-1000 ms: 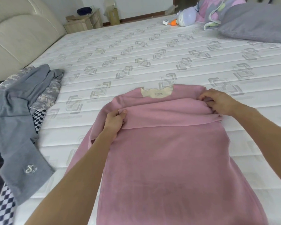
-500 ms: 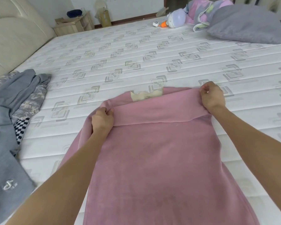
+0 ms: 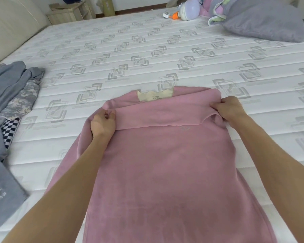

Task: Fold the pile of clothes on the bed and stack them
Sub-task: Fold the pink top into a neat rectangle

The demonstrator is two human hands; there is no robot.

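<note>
Pink garment (image 3: pixel 165 172) spread flat along the mattress's (image 3: pixel 147 50) near edge, far end folded back toward the viewer, cream label (image 3: pixel 154 96) exposed. Left hand (image 3: pixel 103 124) pinching the fold's left end, fingers curled round the cloth. Right hand (image 3: pixel 230 109) gripping the fold's right end likewise. Pile of grey, camouflage and checkered clothes (image 3: pixel 11 102) heaped at the mattress's left edge. Grey pillow (image 3: pixel 263 21) near the far right corner.

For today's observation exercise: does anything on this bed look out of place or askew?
Little does. The pink garment lies flat, both hands gripping its turned-over top band, label showing. The grey clothes sit rumpled at the left edge, unfolded. A toy lies near the pillow.
</note>
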